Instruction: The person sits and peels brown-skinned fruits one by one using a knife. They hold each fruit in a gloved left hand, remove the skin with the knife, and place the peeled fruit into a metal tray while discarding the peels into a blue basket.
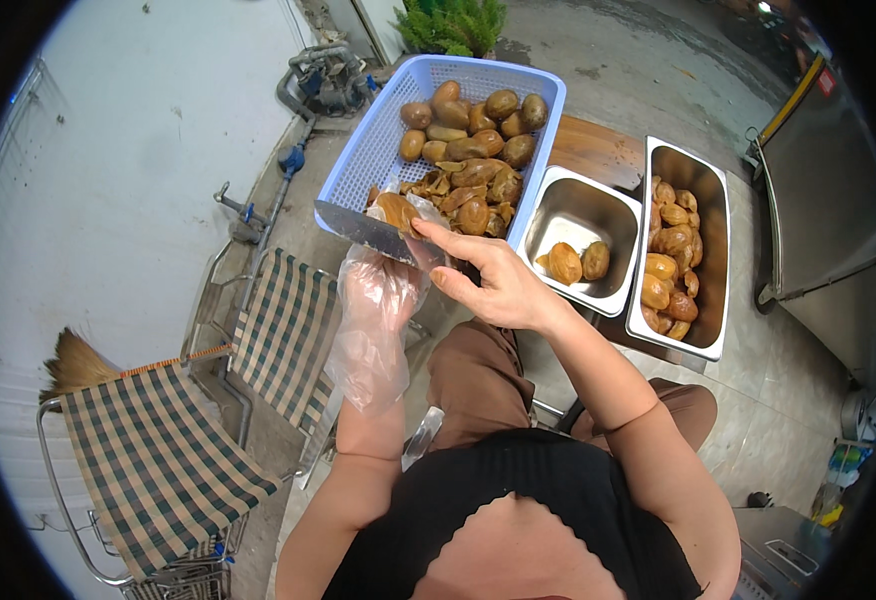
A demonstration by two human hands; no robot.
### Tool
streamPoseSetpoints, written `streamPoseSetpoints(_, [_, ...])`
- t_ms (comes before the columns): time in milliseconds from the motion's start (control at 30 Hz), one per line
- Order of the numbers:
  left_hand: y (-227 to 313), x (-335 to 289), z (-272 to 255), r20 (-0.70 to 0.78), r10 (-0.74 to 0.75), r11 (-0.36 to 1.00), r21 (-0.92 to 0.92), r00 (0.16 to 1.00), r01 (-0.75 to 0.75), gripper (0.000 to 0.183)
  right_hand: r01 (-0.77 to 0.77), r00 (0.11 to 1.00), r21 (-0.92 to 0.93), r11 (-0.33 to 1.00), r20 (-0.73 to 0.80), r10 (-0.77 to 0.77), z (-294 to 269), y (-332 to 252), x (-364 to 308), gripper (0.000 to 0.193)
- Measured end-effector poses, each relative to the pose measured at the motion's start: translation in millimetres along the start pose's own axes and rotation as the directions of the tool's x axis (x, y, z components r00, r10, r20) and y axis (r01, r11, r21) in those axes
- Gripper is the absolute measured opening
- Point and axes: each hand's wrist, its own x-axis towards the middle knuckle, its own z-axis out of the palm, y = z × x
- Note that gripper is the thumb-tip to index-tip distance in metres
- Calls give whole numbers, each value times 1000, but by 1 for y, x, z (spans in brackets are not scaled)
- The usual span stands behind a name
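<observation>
Brown fruit lies within the gloved left hand.

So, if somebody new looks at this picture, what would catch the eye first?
Probably the light-blue perforated plastic basket at top centre, heaped with brown oval pieces. At its near edge, a wide grey metal blade crosses over the left hand in its clear plastic glove. To the basket's right, two rectangular steel pans hold more such pieces.

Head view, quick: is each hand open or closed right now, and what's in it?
Left hand: closed around a brown oval fruit, inside a clear plastic glove.
Right hand: closed on a knife, its handle hidden.
</observation>
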Motion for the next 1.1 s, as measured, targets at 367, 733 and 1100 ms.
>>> streamPoseSetpoints(367, [0, -6, 24, 65, 3, 993, 118, 998, -10, 35, -70, 996, 368, 927, -30, 87, -11, 2, -1, 44])
streamPoseSetpoints(733, [6, -8, 22, 35, -72, 984, 166, 997, 65, 37, -114, 986, 466, 877, -55, 157, -20, 3, 0, 45])
streamPoseSetpoints(1100, [15, -8, 2, 16, -123, 983, 140, 992, 119, 50, -81, 969, 395, 915, -185, 166, -30, 8, 9, 44])
